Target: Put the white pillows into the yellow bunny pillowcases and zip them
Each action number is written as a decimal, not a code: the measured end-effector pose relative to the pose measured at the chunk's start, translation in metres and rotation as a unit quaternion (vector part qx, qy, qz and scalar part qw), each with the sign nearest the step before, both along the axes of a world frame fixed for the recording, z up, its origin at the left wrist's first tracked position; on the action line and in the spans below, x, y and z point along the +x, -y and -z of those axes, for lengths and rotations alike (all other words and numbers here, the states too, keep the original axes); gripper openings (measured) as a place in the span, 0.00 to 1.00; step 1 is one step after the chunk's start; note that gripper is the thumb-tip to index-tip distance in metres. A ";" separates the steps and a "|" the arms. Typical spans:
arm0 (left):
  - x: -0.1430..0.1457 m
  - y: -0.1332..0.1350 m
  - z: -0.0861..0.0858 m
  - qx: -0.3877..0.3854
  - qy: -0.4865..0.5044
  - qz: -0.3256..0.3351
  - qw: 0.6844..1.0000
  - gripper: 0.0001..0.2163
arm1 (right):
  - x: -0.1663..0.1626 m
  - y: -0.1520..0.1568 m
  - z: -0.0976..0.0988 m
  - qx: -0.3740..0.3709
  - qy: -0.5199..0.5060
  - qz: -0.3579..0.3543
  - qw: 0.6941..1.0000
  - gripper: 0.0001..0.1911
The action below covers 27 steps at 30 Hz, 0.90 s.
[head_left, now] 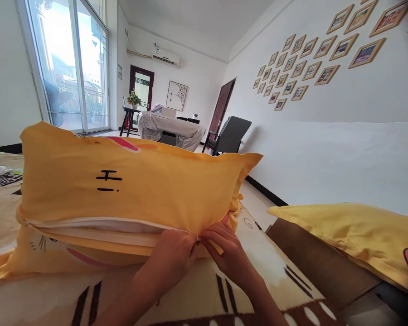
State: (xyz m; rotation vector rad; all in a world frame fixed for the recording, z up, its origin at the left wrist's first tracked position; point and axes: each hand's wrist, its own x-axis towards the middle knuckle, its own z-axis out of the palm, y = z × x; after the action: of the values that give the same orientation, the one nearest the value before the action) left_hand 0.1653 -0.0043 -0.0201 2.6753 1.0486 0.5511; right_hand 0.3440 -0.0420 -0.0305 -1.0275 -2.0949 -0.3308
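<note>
A stuffed yellow pillowcase (149, 181) printed with black characters stands on its long side across the bed. Along its lower side a long opening (98, 225) gapes, with white inner fabric showing from the left end up to my hands. My left hand (175, 249) is closed on the edge of this opening near its right end. Right beside it, my right hand (224, 242) pinches the pillowcase fabric, and the two sets of fingertips nearly meet. A tiny dark spot shows between them, too small to name. The cloth puckers above the fingers.
Beneath lies a cream patterned blanket (258, 253). Another yellow pillow (357, 235) rests at the right on a brown surface (302, 253). Farther back are a dark chair (229, 136), a covered table (172, 127) and a stool with a plant (133, 99).
</note>
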 end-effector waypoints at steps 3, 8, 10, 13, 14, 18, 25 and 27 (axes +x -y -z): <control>0.000 0.000 0.001 0.001 0.006 0.001 1.000 0.12 | 0.000 -0.002 0.002 0.041 0.006 0.003 0.999 0.06; 0.000 0.001 0.000 -0.013 0.008 -0.013 1.000 0.11 | 0.000 0.000 0.003 0.038 0.013 0.012 0.999 0.05; 0.001 0.001 0.001 -0.018 0.004 -0.016 1.000 0.11 | 0.000 -0.001 0.006 0.042 0.007 0.010 0.999 0.05; 0.002 0.000 0.002 -0.021 -0.001 -0.014 1.000 0.11 | -0.001 -0.005 0.011 0.048 -0.001 0.005 0.999 0.04; 0.002 -0.001 0.002 -0.021 -0.002 -0.013 1.000 0.11 | -0.002 -0.006 0.012 0.048 -0.001 0.006 0.999 0.04; -0.002 -0.004 0.000 -0.023 -0.007 -0.026 0.999 0.10 | -0.006 -0.009 0.015 0.056 0.025 0.024 0.998 0.05; -0.028 -0.009 -0.018 -0.047 -0.045 -0.062 0.996 0.10 | -0.012 -0.011 0.015 0.035 0.033 0.033 0.998 0.08; -0.036 -0.007 -0.028 -0.049 -0.080 -0.067 0.993 0.11 | -0.014 -0.012 0.016 0.024 0.022 0.026 0.999 0.08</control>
State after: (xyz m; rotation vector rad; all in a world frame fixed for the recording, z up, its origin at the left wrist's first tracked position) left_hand 0.1296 0.0032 0.0075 2.6104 1.2721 0.3039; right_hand 0.3296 -0.0299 -0.0462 -1.0557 -2.0918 -0.4320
